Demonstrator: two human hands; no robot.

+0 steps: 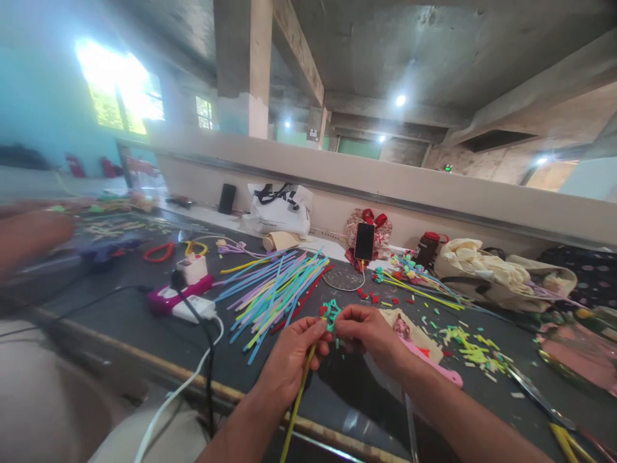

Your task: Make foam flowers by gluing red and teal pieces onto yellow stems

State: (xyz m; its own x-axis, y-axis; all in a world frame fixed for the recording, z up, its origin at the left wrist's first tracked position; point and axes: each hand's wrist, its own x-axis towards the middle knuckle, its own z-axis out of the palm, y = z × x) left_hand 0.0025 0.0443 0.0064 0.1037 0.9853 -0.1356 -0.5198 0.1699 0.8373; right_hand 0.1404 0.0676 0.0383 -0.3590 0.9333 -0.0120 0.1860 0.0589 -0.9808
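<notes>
My left hand (pixel 293 360) grips a yellow stick (pixel 299 399) near its top end; the stick runs down toward the table's front edge. A cluster of small teal and red pieces (pixel 330 315) sits at the stick's tip. My right hand (pixel 367 334) pinches that cluster from the right, fingertips meeting those of the left hand. Both hands hover over the dark table (pixel 144 321). A fanned pile of blue, yellow, purple and red sticks (pixel 274 289) lies just behind the left hand.
A white power strip (pixel 193 307) with black and white cables lies left. A phone (pixel 364 241) stands propped at the back. Cut scraps (pixel 472 350), a pink tool (pixel 434 365), bags (pixel 282 209) and cloth (pixel 486 263) fill the right. Another person's blurred arm (pixel 29 235) is far left.
</notes>
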